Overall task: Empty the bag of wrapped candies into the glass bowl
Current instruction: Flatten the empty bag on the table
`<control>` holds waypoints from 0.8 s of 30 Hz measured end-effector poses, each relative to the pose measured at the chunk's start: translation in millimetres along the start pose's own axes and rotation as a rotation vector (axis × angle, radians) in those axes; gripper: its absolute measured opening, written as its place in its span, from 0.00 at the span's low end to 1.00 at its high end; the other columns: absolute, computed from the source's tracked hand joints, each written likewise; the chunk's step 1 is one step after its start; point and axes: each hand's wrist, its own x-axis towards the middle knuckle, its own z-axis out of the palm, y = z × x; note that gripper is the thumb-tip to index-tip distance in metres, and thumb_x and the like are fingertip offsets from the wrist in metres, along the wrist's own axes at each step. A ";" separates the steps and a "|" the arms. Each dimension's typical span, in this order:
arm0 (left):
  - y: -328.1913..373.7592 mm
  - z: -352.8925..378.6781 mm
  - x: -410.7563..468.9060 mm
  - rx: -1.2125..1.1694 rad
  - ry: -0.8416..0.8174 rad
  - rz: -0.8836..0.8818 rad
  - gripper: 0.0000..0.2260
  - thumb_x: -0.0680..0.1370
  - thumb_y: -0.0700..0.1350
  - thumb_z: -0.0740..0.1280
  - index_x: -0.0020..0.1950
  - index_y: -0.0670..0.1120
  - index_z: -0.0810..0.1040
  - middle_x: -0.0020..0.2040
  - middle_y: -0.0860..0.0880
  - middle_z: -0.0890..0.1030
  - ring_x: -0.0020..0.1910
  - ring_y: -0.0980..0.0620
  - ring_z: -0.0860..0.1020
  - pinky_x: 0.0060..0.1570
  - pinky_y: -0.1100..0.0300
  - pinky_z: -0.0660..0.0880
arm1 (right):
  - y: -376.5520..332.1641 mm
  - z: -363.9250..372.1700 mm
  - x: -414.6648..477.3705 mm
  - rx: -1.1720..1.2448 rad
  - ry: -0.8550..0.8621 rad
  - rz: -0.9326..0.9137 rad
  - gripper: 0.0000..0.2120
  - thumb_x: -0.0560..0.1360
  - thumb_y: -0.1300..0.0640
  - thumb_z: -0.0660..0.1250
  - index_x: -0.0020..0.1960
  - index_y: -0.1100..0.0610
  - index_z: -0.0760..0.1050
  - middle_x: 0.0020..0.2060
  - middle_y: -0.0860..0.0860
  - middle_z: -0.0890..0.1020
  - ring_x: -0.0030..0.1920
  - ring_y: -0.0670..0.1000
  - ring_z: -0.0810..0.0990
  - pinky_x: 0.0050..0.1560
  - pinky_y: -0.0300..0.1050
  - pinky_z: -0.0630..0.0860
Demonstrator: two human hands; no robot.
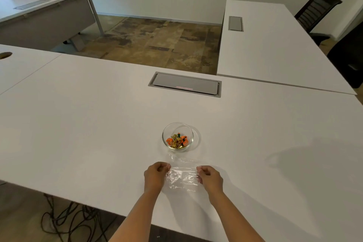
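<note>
1. The left hand (155,176) pinched the left edge of a clear plastic bag (182,178), fingers curled shut on the film.
2. The right hand (210,178) gripped the bag's right edge the same way, so the bag was stretched between the two hands.
3. The bag looked empty and crumpled, lying low over the white worktop (88,124) near its front edge.
4. Just beyond the bag stood the glass bowl (178,136), upright, holding wrapped candies (177,140) in orange and gold wrappers.
5. Farther back, a grey cable hatch (185,84) sat flush in the worktop.
</note>
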 end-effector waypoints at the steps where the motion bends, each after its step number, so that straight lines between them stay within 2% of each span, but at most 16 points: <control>1: -1.9 -1.3 2.1 0.005 0.010 -0.009 0.07 0.75 0.43 0.69 0.49 0.41 0.83 0.38 0.46 0.82 0.39 0.48 0.78 0.43 0.60 0.74 | 1.2 2.4 0.3 0.003 -0.008 0.007 0.06 0.75 0.60 0.66 0.47 0.61 0.80 0.34 0.52 0.81 0.33 0.49 0.78 0.45 0.43 0.78; 5: -5.2 -3.4 8.0 -0.005 0.064 -0.044 0.08 0.74 0.42 0.69 0.51 0.40 0.83 0.45 0.43 0.83 0.45 0.47 0.79 0.49 0.58 0.73 | 0.4 12.7 -1.0 0.030 -0.047 0.033 0.05 0.73 0.61 0.67 0.48 0.60 0.78 0.35 0.52 0.81 0.38 0.54 0.81 0.49 0.46 0.80; 9: -6.0 -5.0 12.7 -0.017 0.098 -0.065 0.07 0.72 0.40 0.71 0.48 0.40 0.83 0.42 0.43 0.82 0.42 0.46 0.79 0.41 0.61 0.73 | 0.9 22.2 1.1 -0.054 -0.044 0.007 0.12 0.70 0.66 0.70 0.53 0.61 0.78 0.41 0.53 0.80 0.47 0.59 0.82 0.54 0.49 0.79; 12: -8.4 -6.4 14.6 0.008 0.109 -0.074 0.08 0.71 0.39 0.72 0.50 0.40 0.81 0.43 0.43 0.81 0.40 0.47 0.77 0.42 0.59 0.72 | 0.3 25.6 0.3 -0.161 -0.005 -0.049 0.14 0.68 0.66 0.72 0.53 0.60 0.78 0.38 0.50 0.78 0.45 0.56 0.81 0.51 0.47 0.78; 17: -14.6 -8.0 15.1 0.047 0.103 -0.058 0.10 0.71 0.37 0.72 0.51 0.39 0.81 0.40 0.44 0.79 0.40 0.48 0.77 0.42 0.61 0.72 | 3.6 32.1 -2.8 -0.302 0.015 -0.143 0.18 0.68 0.66 0.72 0.56 0.59 0.74 0.40 0.53 0.77 0.41 0.52 0.78 0.45 0.40 0.74; 20: -16.4 -8.8 14.1 0.053 0.093 -0.037 0.12 0.71 0.40 0.72 0.54 0.40 0.80 0.43 0.44 0.79 0.45 0.46 0.78 0.46 0.60 0.73 | 7.2 35.0 -4.4 -0.365 0.013 -0.170 0.22 0.69 0.63 0.72 0.61 0.59 0.71 0.50 0.55 0.78 0.48 0.52 0.78 0.50 0.41 0.75; 22: -15.6 -7.8 11.7 0.088 0.092 -0.008 0.15 0.73 0.44 0.71 0.57 0.40 0.79 0.49 0.42 0.81 0.51 0.43 0.79 0.50 0.58 0.73 | 8.8 37.1 -4.5 -0.439 0.017 -0.195 0.24 0.70 0.59 0.72 0.63 0.59 0.69 0.57 0.55 0.75 0.56 0.54 0.76 0.56 0.44 0.76; 24: -13.4 -7.0 9.4 0.152 0.106 0.021 0.18 0.74 0.50 0.68 0.59 0.41 0.78 0.53 0.42 0.81 0.53 0.44 0.79 0.51 0.58 0.72 | 7.8 38.7 -6.0 -0.493 0.035 -0.208 0.26 0.71 0.54 0.71 0.65 0.58 0.67 0.61 0.55 0.73 0.61 0.55 0.74 0.59 0.47 0.76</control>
